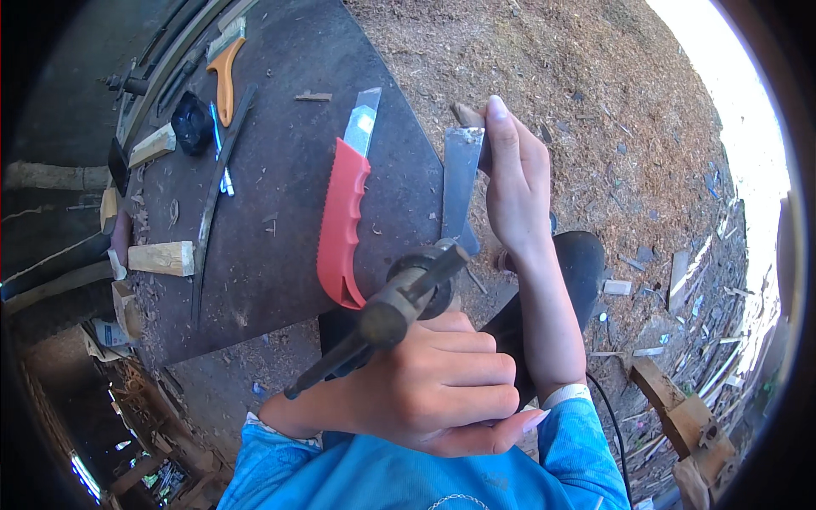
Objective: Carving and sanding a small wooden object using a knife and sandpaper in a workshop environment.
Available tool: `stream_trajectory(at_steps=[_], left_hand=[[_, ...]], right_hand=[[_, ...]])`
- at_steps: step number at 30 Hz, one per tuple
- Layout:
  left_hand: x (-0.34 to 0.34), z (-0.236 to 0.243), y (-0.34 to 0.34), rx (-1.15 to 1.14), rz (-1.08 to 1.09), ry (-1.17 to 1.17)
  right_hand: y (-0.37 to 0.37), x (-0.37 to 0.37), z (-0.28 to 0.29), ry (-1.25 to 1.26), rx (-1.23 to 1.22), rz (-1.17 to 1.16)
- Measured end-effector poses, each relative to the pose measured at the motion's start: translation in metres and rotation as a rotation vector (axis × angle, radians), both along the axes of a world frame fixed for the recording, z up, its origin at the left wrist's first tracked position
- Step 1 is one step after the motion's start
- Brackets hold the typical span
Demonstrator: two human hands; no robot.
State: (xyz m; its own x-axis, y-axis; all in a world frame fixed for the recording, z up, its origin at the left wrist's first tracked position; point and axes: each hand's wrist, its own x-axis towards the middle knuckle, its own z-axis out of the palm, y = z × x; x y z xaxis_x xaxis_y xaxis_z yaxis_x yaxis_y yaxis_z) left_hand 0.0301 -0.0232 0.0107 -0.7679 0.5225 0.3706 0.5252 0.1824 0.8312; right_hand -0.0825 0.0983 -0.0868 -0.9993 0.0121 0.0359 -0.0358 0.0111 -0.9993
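A metal screw clamp, with a thin crossbar through its round end, stands at the table's near right corner. Below it, my left hand is closed with fingers curled; whatever they grip is hidden. A flat grey metal bar extends away from the clamp beyond the table edge. At its far end, my right hand pinches a small brown piece, thumb on top. Left of the bar, a tool with a red grip handle and a short, broad silver blade lies on the dark table.
Left on the table are a paintbrush, a long thin dark strip, a pen, a black lump and a wood block. Sawdust and scraps cover the ground. Notched timber lies at lower right.
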Motion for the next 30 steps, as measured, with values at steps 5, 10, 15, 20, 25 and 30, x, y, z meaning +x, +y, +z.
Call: stream_trajectory(at_steps=[5, 10, 15, 20, 25, 30], left_hand=[[0.0, 0.001, 0.003, -0.035, 0.004, -0.011], [0.0, 0.004, 0.003, -0.053, 0.017, -0.02], [-0.001, 0.004, 0.002, -0.063, -0.005, -0.024], [0.0, 0.003, 0.002, -0.072, 0.006, -0.021], [-0.001, 0.003, 0.002, -0.076, -0.006, -0.011], [0.0, 0.002, 0.002, -0.037, -0.003, -0.011]], right_hand=[[0.004, -0.022, -0.014, 0.292, 0.128, 0.01], [0.006, -0.029, -0.017, 0.465, 0.164, 0.04], [0.005, -0.02, -0.015, 0.482, 0.152, -0.017], [0.004, -0.001, -0.012, 0.36, 0.201, -0.019], [-0.004, 0.017, -0.01, 0.283, 0.146, -0.048], [-0.012, 0.033, -0.001, 0.157, 0.094, -0.036]])
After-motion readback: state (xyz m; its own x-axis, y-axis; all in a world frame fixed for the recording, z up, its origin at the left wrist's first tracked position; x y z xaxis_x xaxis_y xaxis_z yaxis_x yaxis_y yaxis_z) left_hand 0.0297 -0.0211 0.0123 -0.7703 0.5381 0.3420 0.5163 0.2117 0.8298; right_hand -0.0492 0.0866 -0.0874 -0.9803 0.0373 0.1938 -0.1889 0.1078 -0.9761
